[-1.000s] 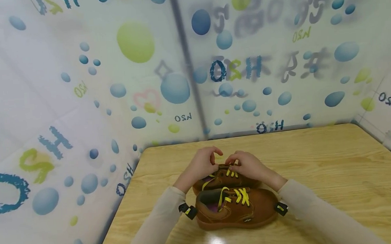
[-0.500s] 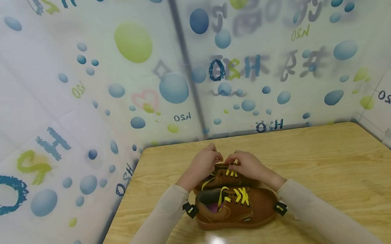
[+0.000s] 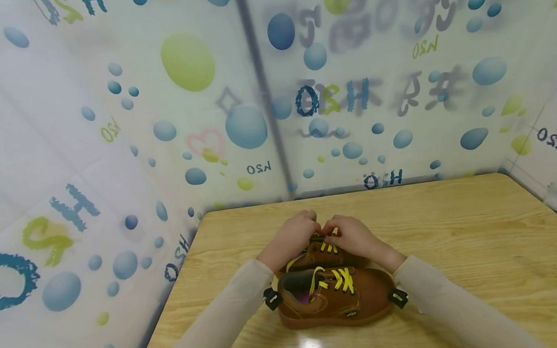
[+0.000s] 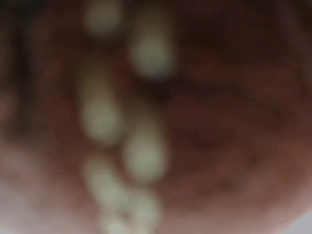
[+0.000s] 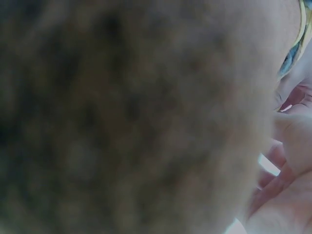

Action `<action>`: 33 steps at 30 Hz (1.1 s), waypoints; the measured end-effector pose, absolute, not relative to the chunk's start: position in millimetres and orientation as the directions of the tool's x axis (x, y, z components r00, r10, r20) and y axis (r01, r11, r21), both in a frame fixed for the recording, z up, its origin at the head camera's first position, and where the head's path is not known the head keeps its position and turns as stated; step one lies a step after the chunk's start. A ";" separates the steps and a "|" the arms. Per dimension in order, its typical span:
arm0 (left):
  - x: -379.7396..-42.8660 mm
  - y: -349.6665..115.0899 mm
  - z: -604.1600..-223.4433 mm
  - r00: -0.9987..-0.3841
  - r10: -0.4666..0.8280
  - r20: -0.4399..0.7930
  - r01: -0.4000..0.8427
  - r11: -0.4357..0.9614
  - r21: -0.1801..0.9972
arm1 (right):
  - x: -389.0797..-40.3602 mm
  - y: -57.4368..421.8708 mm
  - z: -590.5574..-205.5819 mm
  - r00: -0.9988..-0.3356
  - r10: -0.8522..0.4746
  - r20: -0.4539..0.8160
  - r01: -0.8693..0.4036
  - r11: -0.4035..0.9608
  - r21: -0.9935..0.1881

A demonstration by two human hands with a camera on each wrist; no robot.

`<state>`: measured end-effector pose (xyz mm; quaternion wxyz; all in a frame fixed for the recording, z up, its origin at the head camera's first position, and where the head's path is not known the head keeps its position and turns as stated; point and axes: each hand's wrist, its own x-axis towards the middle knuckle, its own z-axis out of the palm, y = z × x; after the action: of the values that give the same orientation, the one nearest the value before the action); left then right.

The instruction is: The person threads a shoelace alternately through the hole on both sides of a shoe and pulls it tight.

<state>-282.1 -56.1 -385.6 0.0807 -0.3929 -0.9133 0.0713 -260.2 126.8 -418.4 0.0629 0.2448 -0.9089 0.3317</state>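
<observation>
Two brown shoes with yellow laces lie side by side on the table, toes to the right. The near shoe [image 3: 374, 292] shows its open collar and crossed laces [image 3: 345, 280]. Behind it, the far shoe [image 3: 318, 256] is partly covered by both hands. My left hand [image 3: 291, 239] curls over its collar end, pinching its yellow shoelace near the top eyelets. From the other side my right hand [image 3: 355, 236] bends its fingers onto the same lacing and pinches the lace; the exact fingertip contact is hidden. The left wrist view shows only blurred brown shoe [image 4: 234, 122] and pale laces.
A light wooden table [image 3: 451, 228] spreads around the shoes. Behind and to the left hangs a white curtain [image 3: 200, 120] printed with blue and green bubbles. Black wrist cameras [image 3: 273, 299] sit close to both ends of the near shoe.
My left hand has moved right and closed its fingers at the far shoe's lacing, meeting the right fingertips. The right hand and both shoes stay nearly still.
</observation>
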 end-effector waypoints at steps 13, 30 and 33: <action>-286.9 -74.1 -391.1 -0.614 0.780 0.121 0.788 0.614 0.042 | -261.0 127.4 -420.1 -0.854 -0.402 0.329 -0.519 0.699 -0.493; -298.6 -70.6 -394.0 -0.455 0.882 0.124 0.861 0.471 -0.192 | -264.5 126.7 -416.3 -0.867 -0.411 0.282 -0.498 0.702 -0.509; -297.1 -70.3 -396.2 -0.446 0.883 0.147 0.852 0.469 -0.232 | -264.7 126.2 -416.9 -0.868 -0.414 0.275 -0.497 0.704 -0.507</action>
<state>-297.1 -70.3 -396.2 0.1240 -0.5113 -0.8482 0.0623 -264.7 126.2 -416.9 0.0701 0.2474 -0.9204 0.2945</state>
